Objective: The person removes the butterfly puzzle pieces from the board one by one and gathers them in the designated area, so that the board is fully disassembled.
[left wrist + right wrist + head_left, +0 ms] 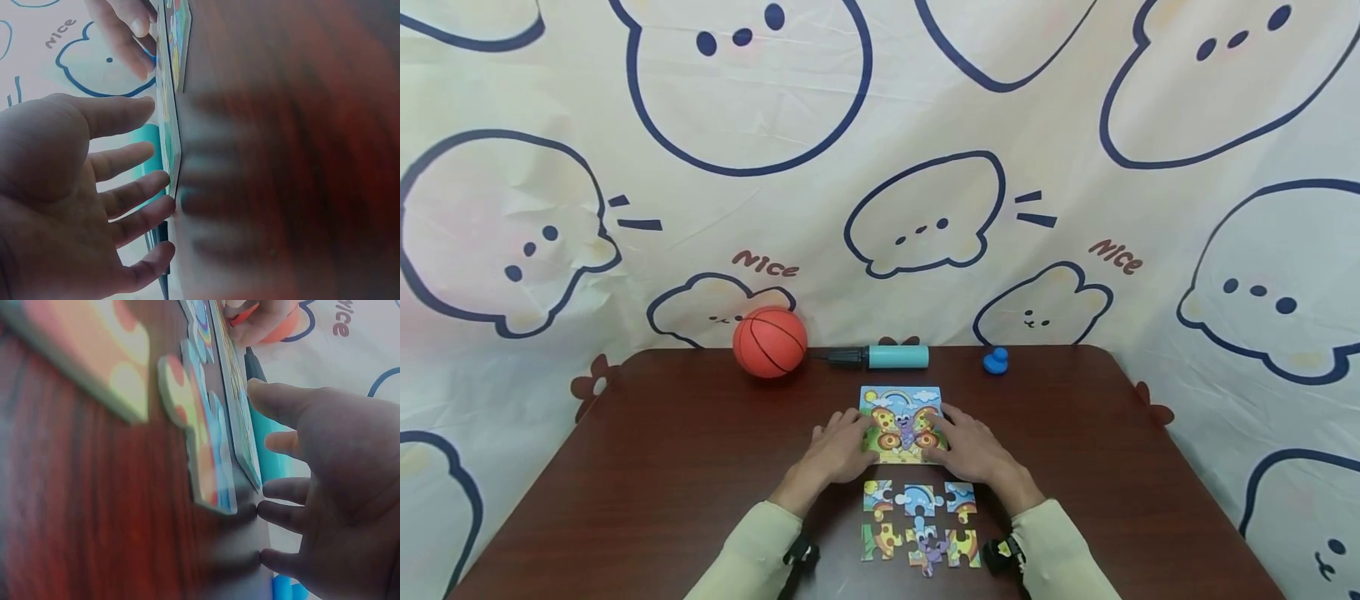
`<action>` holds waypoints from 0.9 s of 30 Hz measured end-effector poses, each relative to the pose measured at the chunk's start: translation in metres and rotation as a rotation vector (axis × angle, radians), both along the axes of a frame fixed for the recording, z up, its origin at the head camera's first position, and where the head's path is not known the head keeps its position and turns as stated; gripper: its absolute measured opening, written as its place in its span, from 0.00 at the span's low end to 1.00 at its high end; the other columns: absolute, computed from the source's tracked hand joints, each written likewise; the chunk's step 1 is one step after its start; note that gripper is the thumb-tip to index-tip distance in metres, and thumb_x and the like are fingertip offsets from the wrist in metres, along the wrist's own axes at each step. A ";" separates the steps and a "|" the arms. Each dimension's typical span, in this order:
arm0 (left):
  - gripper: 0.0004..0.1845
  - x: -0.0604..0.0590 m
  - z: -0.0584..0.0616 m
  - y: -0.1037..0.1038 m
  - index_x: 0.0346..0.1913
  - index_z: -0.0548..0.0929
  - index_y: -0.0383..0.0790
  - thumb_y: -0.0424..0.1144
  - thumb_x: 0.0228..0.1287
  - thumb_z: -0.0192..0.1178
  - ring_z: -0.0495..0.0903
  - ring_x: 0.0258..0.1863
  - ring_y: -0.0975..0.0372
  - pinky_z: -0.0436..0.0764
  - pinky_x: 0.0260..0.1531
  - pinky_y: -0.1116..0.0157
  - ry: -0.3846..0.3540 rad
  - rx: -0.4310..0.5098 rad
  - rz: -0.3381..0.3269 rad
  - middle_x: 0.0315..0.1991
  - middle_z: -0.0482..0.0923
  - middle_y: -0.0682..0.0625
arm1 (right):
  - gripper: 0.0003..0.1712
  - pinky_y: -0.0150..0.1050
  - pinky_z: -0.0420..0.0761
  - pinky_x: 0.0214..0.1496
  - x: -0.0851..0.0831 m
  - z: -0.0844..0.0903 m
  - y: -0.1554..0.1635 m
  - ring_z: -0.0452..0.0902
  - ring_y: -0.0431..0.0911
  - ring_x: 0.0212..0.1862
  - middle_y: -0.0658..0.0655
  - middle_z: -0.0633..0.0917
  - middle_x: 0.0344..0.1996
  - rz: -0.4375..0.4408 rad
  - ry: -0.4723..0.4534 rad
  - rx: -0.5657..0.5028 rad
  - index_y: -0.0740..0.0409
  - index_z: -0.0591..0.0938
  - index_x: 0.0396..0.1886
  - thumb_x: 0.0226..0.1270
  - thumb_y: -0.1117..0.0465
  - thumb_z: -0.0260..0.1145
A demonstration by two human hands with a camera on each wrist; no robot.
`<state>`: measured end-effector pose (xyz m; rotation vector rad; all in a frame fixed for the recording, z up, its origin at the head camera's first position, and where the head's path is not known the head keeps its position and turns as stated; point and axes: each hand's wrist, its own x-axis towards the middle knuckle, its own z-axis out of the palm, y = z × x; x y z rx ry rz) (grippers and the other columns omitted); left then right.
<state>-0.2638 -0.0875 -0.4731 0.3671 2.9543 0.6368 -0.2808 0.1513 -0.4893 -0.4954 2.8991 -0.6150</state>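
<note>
A flat picture board point(901, 400) with a butterfly and rainbow lies on the table. My left hand point(841, 446) rests at its left side, thumb over the near-left corner. On the opposite side is my right hand point(972, 446), its thumb and index fingertip on the picture. The left wrist view shows the left fingers point(131, 194) spread and fairly straight along the board's edge. Extended fingers point(284, 515) of the right hand reach down to the tabletop in the right wrist view. Nearer me lie separated jigsaw pieces in two rows, among them a rainbow piece point(919, 500) and a purple-bodied piece point(929, 546).
At the back of the brown table point(700, 500) stand an orange basketball point(770, 342), a teal hand pump point(898, 357) with a black end, and a small blue object point(996, 361). A cartoon-printed curtain point(820, 217) hangs behind the far edge.
</note>
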 end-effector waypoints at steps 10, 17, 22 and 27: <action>0.26 -0.002 0.000 0.005 0.59 0.79 0.47 0.47 0.58 0.68 0.67 0.52 0.55 0.67 0.47 0.50 0.002 -0.041 0.013 0.59 0.71 0.48 | 0.30 0.60 0.60 0.70 0.000 -0.001 -0.004 0.56 0.58 0.74 0.59 0.61 0.74 0.042 0.028 0.073 0.40 0.73 0.67 0.66 0.41 0.62; 0.28 -0.008 -0.002 0.007 0.61 0.78 0.47 0.47 0.56 0.68 0.65 0.51 0.55 0.64 0.46 0.51 -0.033 -0.036 0.034 0.58 0.70 0.48 | 0.27 0.63 0.58 0.69 0.003 0.000 -0.005 0.55 0.59 0.74 0.60 0.61 0.73 0.066 0.036 0.069 0.36 0.74 0.66 0.67 0.43 0.62; 0.29 -0.011 0.000 0.005 0.60 0.79 0.46 0.45 0.53 0.69 0.64 0.51 0.55 0.64 0.47 0.49 -0.059 -0.016 0.037 0.58 0.70 0.47 | 0.27 0.63 0.58 0.69 0.004 0.002 -0.005 0.55 0.59 0.74 0.60 0.61 0.74 0.080 0.038 0.082 0.37 0.75 0.65 0.67 0.43 0.61; 0.28 -0.015 0.000 0.004 0.59 0.80 0.47 0.46 0.52 0.70 0.64 0.51 0.55 0.62 0.46 0.50 -0.079 0.005 0.027 0.57 0.69 0.47 | 0.27 0.64 0.58 0.68 0.003 0.003 -0.004 0.55 0.59 0.74 0.58 0.61 0.74 0.095 0.042 0.079 0.36 0.74 0.65 0.67 0.43 0.61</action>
